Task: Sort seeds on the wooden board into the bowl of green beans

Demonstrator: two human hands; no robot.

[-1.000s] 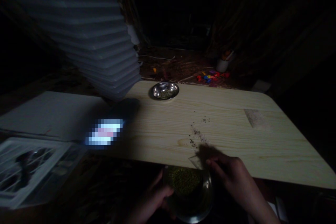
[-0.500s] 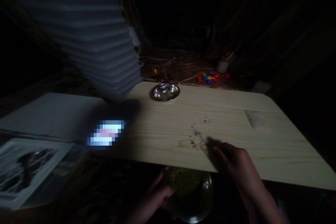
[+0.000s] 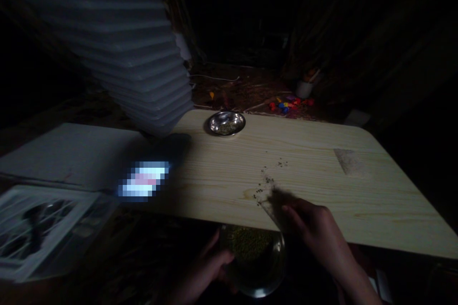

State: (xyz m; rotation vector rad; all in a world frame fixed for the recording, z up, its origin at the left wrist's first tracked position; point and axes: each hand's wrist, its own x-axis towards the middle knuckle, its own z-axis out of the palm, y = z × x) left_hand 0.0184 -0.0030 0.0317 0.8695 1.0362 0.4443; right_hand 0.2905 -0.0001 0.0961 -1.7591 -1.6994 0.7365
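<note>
My left hand (image 3: pixel 211 267) grips the bowl (image 3: pixel 259 293) of green grains (image 3: pixel 250 243) at its 9 o'clock, thumb at rim, other fingers mostly hidden. Right hand (image 3: pixel 320 228), bowl's 2 o'clock: fingertips pinching a thin flat piece (image 3: pixel 271 214) by the table (image 3: pixel 214 176) edge. Dark specks (image 3: pixel 259 190), 12 o'clock; metal dish (image 3: pixel 227 134) beyond, between 11 and 12.

Wooden tabletop (image 3: pixel 307 152) under scattered dark bits (image 3: pixel 267 180)

Pale yellow streaked grain is being observed on tabletop (image 3: pixel 307 147); silver on small bowl (image 3: pixel 214 123); dull green on granules (image 3: pixel 250 243); red, blue, yellow on scattered pieces (image 3: pixel 285 109)
</note>
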